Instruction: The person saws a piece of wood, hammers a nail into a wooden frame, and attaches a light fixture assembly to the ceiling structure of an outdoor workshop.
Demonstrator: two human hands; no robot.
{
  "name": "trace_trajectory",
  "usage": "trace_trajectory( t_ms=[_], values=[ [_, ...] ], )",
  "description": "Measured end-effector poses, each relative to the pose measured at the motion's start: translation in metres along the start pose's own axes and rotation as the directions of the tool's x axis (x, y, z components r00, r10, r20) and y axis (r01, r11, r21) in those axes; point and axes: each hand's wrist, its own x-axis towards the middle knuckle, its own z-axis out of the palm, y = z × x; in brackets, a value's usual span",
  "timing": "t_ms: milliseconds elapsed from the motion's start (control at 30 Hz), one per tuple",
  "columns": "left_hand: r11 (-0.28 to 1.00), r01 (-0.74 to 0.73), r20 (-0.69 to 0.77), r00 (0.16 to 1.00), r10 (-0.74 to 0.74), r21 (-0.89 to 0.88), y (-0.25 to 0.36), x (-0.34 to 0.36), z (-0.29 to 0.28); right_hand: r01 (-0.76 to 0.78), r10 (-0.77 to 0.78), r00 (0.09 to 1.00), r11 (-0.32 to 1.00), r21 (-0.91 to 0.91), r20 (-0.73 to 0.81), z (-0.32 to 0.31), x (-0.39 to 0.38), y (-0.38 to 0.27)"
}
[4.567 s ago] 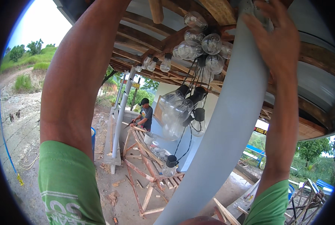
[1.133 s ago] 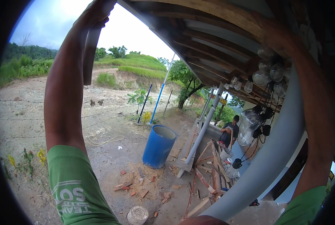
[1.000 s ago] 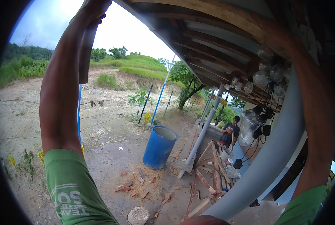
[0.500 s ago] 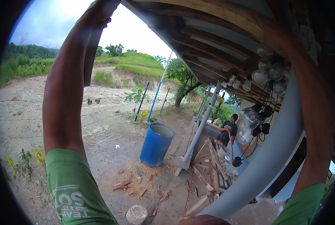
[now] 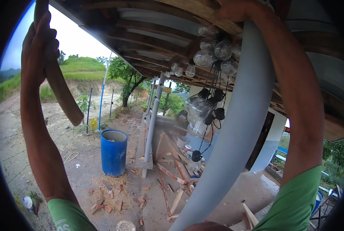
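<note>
At the upper left, my left hand [image 5: 40,52] is raised, with its fingers wrapped round a length of wood [image 5: 66,94]. The piece runs up past the picture's top edge, and its lower end hangs free below my hand. My right hand [image 5: 239,9] reaches up to a wooden roof beam [image 5: 202,13] at the head of a grey round post [image 5: 233,119]. Its fingers grip the beam's edge. Just left of the post hangs a cluster of clear light bulbs [image 5: 222,50] with black sockets and cords.
A blue barrel [image 5: 114,154] stands on the ground left of the post. Wood scraps [image 5: 118,204] lie in front of it, and a heap of red-brown timber frames [image 5: 175,173] is at the centre. Behind the bulbs, a co-worker [image 5: 182,115] is mostly hidden.
My view has swung to the right, so the barrel and post sit further left. My left hand and more of its wood now show. The co-worker has become mostly covered.
</note>
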Motion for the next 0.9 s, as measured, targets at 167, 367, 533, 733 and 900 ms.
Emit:
trace_trajectory(
  t_ms=[167,367,533,733,900],
  values=[
    [0.74,0.169,0.064,0.984,-0.168,-0.652,-0.037,-0.112,0.087,0.019,-0.009,0.98,0.999,0.049,-0.199,0.025,0.003,0.029],
    [0.486,0.702,0.524,0.712,-0.468,-0.521,-0.041,-0.146,0.157,-0.045,0.045,0.978,0.999,0.005,-0.204,0.014,-0.017,-0.002],
    [0.357,0.716,0.627,0.698,-0.347,-0.6,-0.032,-0.129,0.208,-0.114,0.008,0.896,0.971,-0.212,-0.445,0.037,-0.028,-0.004],
    [0.491,0.648,0.62,0.745,-0.247,-0.582,-0.022,-0.11,0.247,-0.289,0.241,0.953,0.903,-0.317,-0.183,0.034,-0.018,-0.014],
    [0.617,0.58,0.585,0.778,-0.227,-0.532,-0.023,-0.101,0.256,-0.059,-0.179,0.685,0.952,-0.3,-0.706,0.064,-0.039,-0.022]
  ],
)
